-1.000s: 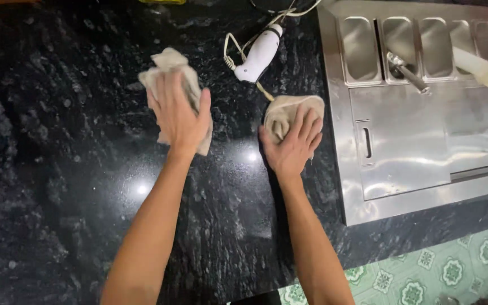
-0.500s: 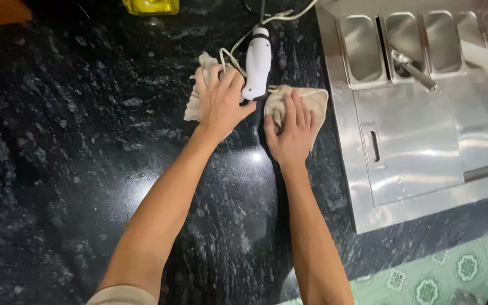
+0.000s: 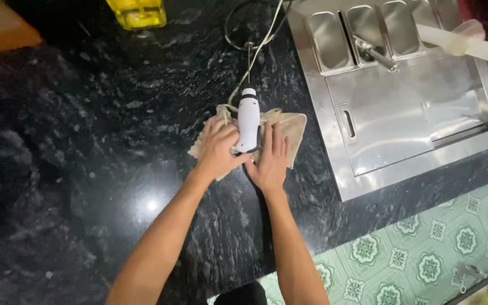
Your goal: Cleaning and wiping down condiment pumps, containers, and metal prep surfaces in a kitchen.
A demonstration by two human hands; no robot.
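My left hand (image 3: 217, 151) presses down on a crumpled beige cloth (image 3: 199, 151) on the black stone counter (image 3: 86, 169), fingers curled over it. Just to its right, my right hand (image 3: 270, 159) lies with fingers stretched on a second beige cloth (image 3: 295, 129). A white hand-held appliance (image 3: 248, 118) rests between the two hands on top of the cloths, and my left thumb touches its lower end. Its pale cord (image 3: 258, 53) runs away toward the counter's far side.
A stainless steel unit (image 3: 402, 124) with several small wells is set into the counter on the right. A yellow container (image 3: 136, 12) stands at the far edge. A pale tube-like object (image 3: 464, 45) crosses the top right. Green patterned floor tiles (image 3: 425, 265) lie below the counter edge.
My left hand slid its cloth rightward until it met the right cloth. Both hands now flank the white appliance, which lies on the cloths instead of beside them.
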